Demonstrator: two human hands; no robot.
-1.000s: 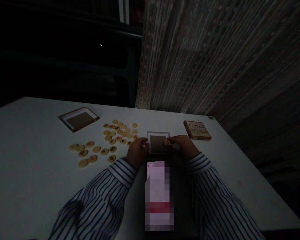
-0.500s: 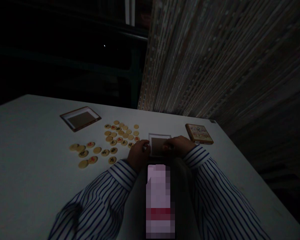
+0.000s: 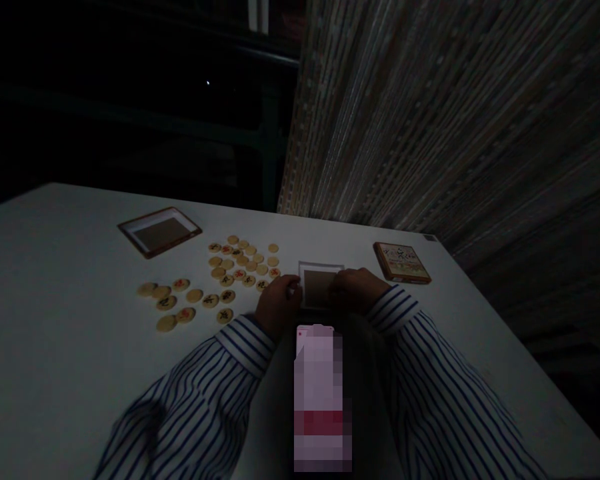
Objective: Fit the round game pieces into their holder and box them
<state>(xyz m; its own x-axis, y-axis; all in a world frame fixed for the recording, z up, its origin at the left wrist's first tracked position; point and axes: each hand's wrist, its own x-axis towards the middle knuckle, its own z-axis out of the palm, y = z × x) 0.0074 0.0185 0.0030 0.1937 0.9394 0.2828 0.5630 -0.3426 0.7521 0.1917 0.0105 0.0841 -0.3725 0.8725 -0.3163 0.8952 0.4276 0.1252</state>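
A shallow open box with pale walls and a brown inside sits near the table's front edge, between my hands. My left hand has its fingers curled closed at the box's left side. From the right, my right hand closes on the opposite wall, its fingers reaching over the inside; its fingertips are dark and hard to make out. To the left lie several round wooden Chinese chess pieces, some showing red or black characters, others blank side up.
A brown-edged open box part lies at the back left of the white table. At the right is a printed box. A phone-like pink object, blurred out, is in front of my body. A string curtain hangs behind.
The view has shifted slightly. My right hand's fingers have moved a little at the box's right wall. Both hands stay on the box, and the chess pieces lie as before.
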